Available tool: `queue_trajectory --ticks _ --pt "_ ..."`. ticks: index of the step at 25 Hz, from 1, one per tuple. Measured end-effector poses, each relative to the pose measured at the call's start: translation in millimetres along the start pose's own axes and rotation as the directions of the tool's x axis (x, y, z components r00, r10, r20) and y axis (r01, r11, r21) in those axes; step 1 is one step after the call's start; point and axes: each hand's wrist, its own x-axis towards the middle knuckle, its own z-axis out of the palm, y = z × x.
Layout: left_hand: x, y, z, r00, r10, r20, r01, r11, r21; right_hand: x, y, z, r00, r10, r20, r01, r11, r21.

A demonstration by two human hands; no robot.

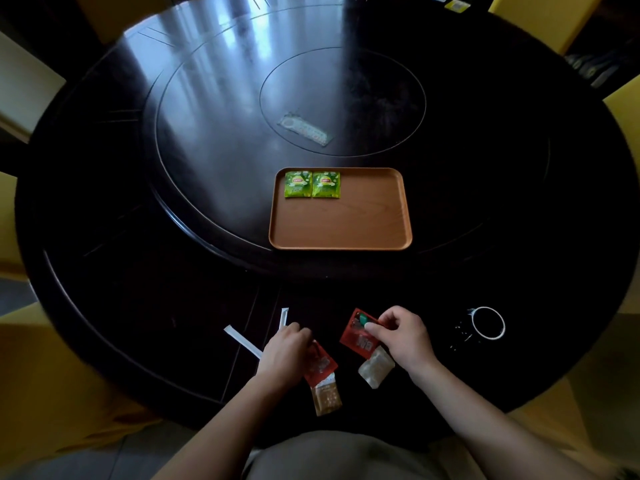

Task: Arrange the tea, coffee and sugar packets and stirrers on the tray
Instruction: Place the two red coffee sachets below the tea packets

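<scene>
A wooden tray [341, 233] lies on the dark round table with two green tea packets [298, 184] [326, 184] side by side in its far left corner. Near the table's front edge my right hand [403, 336] pinches the top of a red coffee packet [356, 336]. A pale sugar packet [375, 368] lies just under it. My left hand [285, 351] rests with closed fingers on a second red coffee packet [320, 367], which overlaps a brown sugar packet [327, 398]. Two white wrapped stirrers [242, 341] [284, 317] lie left of my left hand.
A roll of tape [488, 323] sits to the right of my right hand. A clear flat card or tag [304, 129] lies on the table's inner disc beyond the tray. Yellow chairs [623, 109] surround the table.
</scene>
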Motion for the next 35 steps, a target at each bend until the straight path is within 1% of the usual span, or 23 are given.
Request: queue_trajectory --ticks 1,2,3,4,5,7,9,11,15,19,20,21,22,23,25,27,29,30,31,33,34,35 --pt "-2 -1 -1 0.999 -0.036 0.002 0.036 0.997 -0.063 -1 -1 -2 1.000 0.004 -0.012 -0.004 0.999 0.046" --pt "-4 -2 -3 0.994 -0.104 0.016 0.105 0.979 -0.173 -2 -2 -3 1.000 0.013 -0.018 -0.011 0.996 0.088" --pt "-6 -4 -6 0.982 -0.182 0.044 0.186 0.927 -0.325 -3 -4 -4 1.000 0.023 -0.021 -0.020 0.991 0.129" --pt "-9 -5 -9 0.965 -0.248 0.085 0.258 0.846 -0.467 -3 -6 -4 0.999 0.033 -0.023 -0.028 0.986 0.166" --pt "-12 -7 -12 0.951 -0.286 0.119 0.300 0.757 -0.580 -3 -8 -4 0.999 0.039 -0.026 -0.033 0.981 0.193" --pt "-19 -10 -17 0.933 -0.320 0.162 0.335 0.614 -0.715 -3 -12 -4 0.999 0.041 -0.027 -0.033 0.972 0.232" --pt "-25 -11 -23 0.916 -0.356 0.184 0.354 0.503 -0.788 -3 -16 -4 0.999 0.040 -0.020 -0.033 0.962 0.270" --pt "-27 -12 -28 0.900 -0.396 0.182 0.356 0.429 -0.830 -2 -22 -2 0.999 0.044 -0.009 -0.039 0.953 0.300" --pt "-22 -11 -45 0.902 -0.394 0.177 0.298 0.272 -0.915 4 -35 0 0.999 0.036 0.016 -0.040 0.930 0.365" --pt "-2 -9 -70 0.895 -0.405 0.188 0.240 0.083 -0.967 16 -52 -2 1.000 0.017 0.018 -0.023 0.907 0.419" --pt "5 -8 -76 0.889 -0.424 0.172 0.217 0.059 -0.975 20 -58 -3 1.000 0.009 0.010 -0.013 0.907 0.420" --pt "12 -8 -82 0.884 -0.448 0.133 0.182 0.067 -0.981 26 -64 -4 1.000 0.001 0.000 -0.001 0.910 0.415" --pt "20 -7 -88 0.882 -0.465 0.074 0.141 0.112 -0.984 33 -71 -5 1.000 -0.008 -0.014 0.013 0.914 0.405" --pt "30 -7 -94 0.886 -0.463 0.003 0.098 0.183 -0.978 41 -79 -7 0.999 -0.019 -0.029 0.029 0.920 0.391" --pt "51 -6 -107 0.897 -0.422 -0.128 0.035 0.359 -0.933 61 -96 -10 0.998 -0.037 -0.051 0.053 0.930 0.364" --pt "75 -6 -118 0.883 -0.397 -0.251 0.004 0.541 -0.841 81 -114 -12 0.994 -0.081 -0.077 0.102 0.942 0.320" --pt "101 -9 -125 0.840 -0.345 -0.420 -0.024 0.749 -0.662 101 -129 -13 0.977 -0.156 -0.147 0.183 0.963 0.200" --pt "112 -8 -127 0.820 -0.283 -0.498 -0.043 0.836 -0.547 110 -135 -14 0.963 -0.194 -0.189 0.219 0.968 0.123" --pt "122 -7 -128 0.806 -0.210 -0.553 -0.066 0.897 -0.437 118 -141 -15 0.946 -0.237 -0.222 0.255 0.965 0.055" --pt "141 -8 -125 0.811 -0.078 -0.580 -0.087 0.964 -0.251 135 -147 -17 0.897 -0.344 -0.277 0.345 0.937 -0.049" --pt "151 -9 -123 0.824 -0.035 -0.565 -0.072 0.983 -0.166 144 -148 -17 0.852 -0.419 -0.312 0.401 0.908 -0.123" --pt "153 -10 -120 0.840 -0.004 -0.543 -0.051 0.995 -0.086 146 -147 -16 0.791 -0.511 -0.336 0.464 0.859 -0.215"
